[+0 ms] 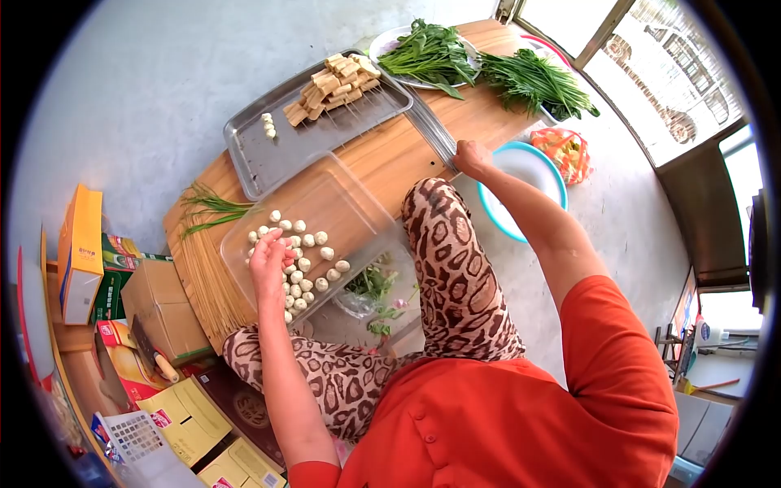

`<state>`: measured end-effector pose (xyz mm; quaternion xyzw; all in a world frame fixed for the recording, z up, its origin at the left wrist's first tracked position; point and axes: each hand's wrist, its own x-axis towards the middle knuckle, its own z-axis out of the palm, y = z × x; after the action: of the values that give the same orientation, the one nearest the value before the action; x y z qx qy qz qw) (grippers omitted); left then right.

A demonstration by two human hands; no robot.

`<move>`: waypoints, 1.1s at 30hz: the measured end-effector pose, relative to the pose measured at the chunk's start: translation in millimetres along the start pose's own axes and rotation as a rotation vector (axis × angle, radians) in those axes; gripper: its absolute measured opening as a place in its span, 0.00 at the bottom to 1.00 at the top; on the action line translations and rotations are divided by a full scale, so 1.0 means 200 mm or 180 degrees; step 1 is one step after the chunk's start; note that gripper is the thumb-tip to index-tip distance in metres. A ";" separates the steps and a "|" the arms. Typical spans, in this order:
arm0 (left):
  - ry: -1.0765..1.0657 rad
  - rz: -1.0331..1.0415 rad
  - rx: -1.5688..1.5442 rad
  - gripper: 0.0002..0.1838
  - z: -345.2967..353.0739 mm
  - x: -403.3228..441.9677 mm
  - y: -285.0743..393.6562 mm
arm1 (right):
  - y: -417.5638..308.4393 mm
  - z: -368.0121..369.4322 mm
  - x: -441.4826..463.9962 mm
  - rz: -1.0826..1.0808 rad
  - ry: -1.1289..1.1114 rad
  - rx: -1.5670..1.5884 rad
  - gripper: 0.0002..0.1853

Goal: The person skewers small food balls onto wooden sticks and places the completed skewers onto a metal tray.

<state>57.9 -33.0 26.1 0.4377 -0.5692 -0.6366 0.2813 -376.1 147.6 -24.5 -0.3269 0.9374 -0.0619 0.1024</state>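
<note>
My left hand (271,254) is over a clear plastic tub (358,191), its fingers curled in among white balls (305,264) that look like fish balls or quail eggs. What sits between those fingers is too small to make out. My right hand (472,158) is closed round the near end of a bundle of thin metal skewers (431,126) at the table's edge. Behind the tub, a metal tray (260,159) carries a pile of skewered tan rolls (329,88) and one short skewer of white balls (268,125).
On the wooden table (374,159) are bamboo sticks (203,281), green stalks (215,207), a plate of leafy greens (431,55) and chives (537,81). A blue-rimmed basin (529,175) and an orange-white bag (565,154) stand right. Cardboard boxes (167,301) are at left.
</note>
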 end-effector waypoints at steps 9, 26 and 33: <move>-0.0094 -0.0077 0.0087 0.15 0.04 -0.01 0.04 | 0.07 0.10 0.09 0.0003 -0.0030 0.0265 0.13; 0.0002 0.0056 -0.0411 0.14 -0.04 -0.06 0.06 | -0.09 -0.36 -0.38 0.0786 -0.2112 0.6176 0.06; -0.0025 -0.0037 -0.1391 0.19 -0.11 -0.08 0.11 | -0.64 -0.64 -0.97 -0.1066 -0.2242 0.3943 0.06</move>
<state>80.9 -33.7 52.0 0.3672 -0.4163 -0.7482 0.3635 -180.4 176.3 151.9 -0.3485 0.5795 -0.4868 0.5530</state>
